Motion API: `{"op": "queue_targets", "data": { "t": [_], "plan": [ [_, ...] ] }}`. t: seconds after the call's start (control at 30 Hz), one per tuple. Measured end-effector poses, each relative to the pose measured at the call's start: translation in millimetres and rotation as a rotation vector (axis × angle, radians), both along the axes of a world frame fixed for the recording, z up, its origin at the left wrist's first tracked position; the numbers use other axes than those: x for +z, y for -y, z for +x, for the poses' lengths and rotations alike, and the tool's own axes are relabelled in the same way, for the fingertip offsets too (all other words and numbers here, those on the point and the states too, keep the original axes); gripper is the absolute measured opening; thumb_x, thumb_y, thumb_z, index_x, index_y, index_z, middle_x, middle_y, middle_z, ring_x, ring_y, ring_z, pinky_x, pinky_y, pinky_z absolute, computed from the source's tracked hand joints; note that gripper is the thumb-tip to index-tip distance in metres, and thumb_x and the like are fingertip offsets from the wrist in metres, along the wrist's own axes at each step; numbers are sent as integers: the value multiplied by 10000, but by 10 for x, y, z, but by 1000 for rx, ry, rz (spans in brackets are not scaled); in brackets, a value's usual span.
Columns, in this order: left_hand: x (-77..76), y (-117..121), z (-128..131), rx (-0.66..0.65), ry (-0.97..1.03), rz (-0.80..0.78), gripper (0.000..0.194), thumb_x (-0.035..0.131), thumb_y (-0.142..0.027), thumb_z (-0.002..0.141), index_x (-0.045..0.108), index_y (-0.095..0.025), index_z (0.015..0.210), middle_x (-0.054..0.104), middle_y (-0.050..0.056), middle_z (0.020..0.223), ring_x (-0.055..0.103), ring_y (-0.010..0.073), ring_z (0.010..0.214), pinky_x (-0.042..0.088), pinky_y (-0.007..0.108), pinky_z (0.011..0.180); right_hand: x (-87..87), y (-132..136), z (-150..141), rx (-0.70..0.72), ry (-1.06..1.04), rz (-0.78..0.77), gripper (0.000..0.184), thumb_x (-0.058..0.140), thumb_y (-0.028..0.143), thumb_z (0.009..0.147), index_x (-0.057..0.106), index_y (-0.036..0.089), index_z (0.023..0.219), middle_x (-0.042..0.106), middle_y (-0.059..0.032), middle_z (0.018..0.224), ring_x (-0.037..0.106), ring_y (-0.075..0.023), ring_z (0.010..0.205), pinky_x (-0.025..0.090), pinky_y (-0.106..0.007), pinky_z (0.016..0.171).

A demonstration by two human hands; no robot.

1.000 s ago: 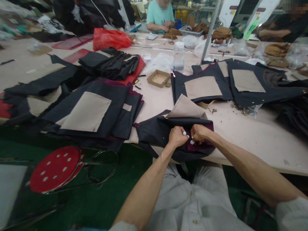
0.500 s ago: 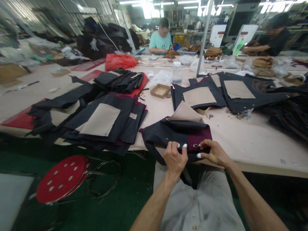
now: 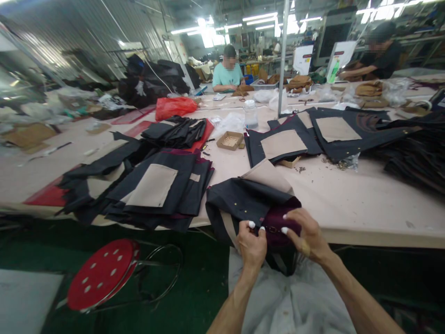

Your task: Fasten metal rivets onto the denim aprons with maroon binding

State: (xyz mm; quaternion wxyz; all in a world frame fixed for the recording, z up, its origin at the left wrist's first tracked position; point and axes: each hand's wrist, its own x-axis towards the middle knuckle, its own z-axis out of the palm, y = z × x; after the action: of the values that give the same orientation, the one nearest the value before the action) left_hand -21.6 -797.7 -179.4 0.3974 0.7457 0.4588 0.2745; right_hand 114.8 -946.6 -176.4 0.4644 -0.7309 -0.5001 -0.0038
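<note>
A dark fabric piece (image 3: 239, 199) with a maroon panel (image 3: 278, 214) is folded over the table's front edge, partly hanging above my lap. My left hand (image 3: 251, 246) pinches its dark edge between thumb and index finger. A small metal buckle (image 3: 273, 229) lies against the maroon cloth, between my hands. To its right is my right hand (image 3: 308, 234), thumb and index finger apart, the thumb tip close to the buckle. White covers sit on the thumb and index tips of both hands. A beige patch (image 3: 269, 176) stands up at the back of the piece.
Stacked dark panels with beige patches (image 3: 153, 184) lie on the left, others (image 3: 285, 143) at the back right. A cardboard box (image 3: 230, 140) of small parts and a clear jar (image 3: 251, 115) stand mid-table. A red stool (image 3: 102, 273) is at lower left. Two people work across the table.
The fabric's front part has tipped down toward my lap, and the buckle with it. My right thumb and index finger have moved off the buckle's strap end. The view has shifted slightly.
</note>
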Motion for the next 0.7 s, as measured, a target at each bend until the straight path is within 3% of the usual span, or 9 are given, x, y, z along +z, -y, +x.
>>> {"op": "queue_targets", "data": {
  "t": [0.07, 0.13, 0.2, 0.3, 0.4, 0.53, 0.6, 0.7],
  "plan": [
    [149, 11, -133, -32, 64, 2, 246, 683, -251, 757, 521, -202, 936, 583, -27, 727, 570, 125, 594, 436, 226, 585, 56, -26, 202, -119, 108, -42, 586, 668, 267, 812, 510, 214, 1373, 544, -160, 1321, 498, -366, 1200, 430, -542, 997],
    [343, 32, -252, -76, 100, -8, 234, 689, -261, 758, 515, -202, 903, 553, -38, 699, 544, 113, 573, 425, 211, 556, 52, -107, 369, -144, 199, -116, 749, 698, 271, 774, 426, 203, 1468, 461, -179, 1421, 429, -404, 1279, 405, -575, 1029],
    [567, 40, -359, -120, 118, -32, 227, 694, -263, 754, 519, -198, 884, 542, -42, 685, 533, 106, 562, 420, 200, 537, 17, -225, 478, -174, 219, -130, 721, 683, 265, 785, 433, 191, 1457, 464, -183, 1399, 449, -390, 1258, 434, -548, 1010],
    [913, -3, -510, -152, 120, -44, 232, 709, -257, 747, 540, -192, 893, 543, -40, 686, 531, 99, 566, 423, 190, 530, -3, -401, 574, -360, 144, -29, 606, 670, 295, 797, 494, 163, 1361, 510, -183, 1272, 532, -346, 1109, 498, -482, 913],
    [1243, -95, -648, -186, 134, -14, 244, 720, -243, 750, 556, -188, 921, 560, -32, 721, 543, 97, 595, 442, 187, 550, 59, -510, 635, -473, 106, 58, 666, 681, 232, 714, 506, 149, 1351, 505, -187, 1266, 536, -344, 1092, 495, -463, 903],
    [1699, -198, -764, -202, 163, 72, 271, 737, -229, 740, 580, -177, 955, 613, -9, 764, 588, 111, 632, 470, 195, 572, 142, -528, 559, -118, 15, 65, 592, 553, 88, 641, 628, 218, 1213, 607, -97, 1155, 599, -255, 976, 493, -355, 851],
    [1952, -220, -784, -166, 157, 156, 285, 743, -223, 732, 590, -171, 966, 629, -5, 760, 602, 117, 632, 477, 198, 572, 157, -488, 405, 33, -126, 67, 425, 522, 99, 666, 665, 215, 1049, 646, -39, 949, 600, -202, 819, 482, -300, 755],
    [2334, -231, -743, -67, 137, 324, 307, 748, -207, 711, 606, -169, 980, 619, -20, 712, 579, 107, 584, 461, 191, 535, 170, -369, 68, 118, -415, 23, 138, 536, 192, 764, 633, 195, 862, 570, 14, 703, 522, -155, 644, 407, -248, 589]
  ]
}}
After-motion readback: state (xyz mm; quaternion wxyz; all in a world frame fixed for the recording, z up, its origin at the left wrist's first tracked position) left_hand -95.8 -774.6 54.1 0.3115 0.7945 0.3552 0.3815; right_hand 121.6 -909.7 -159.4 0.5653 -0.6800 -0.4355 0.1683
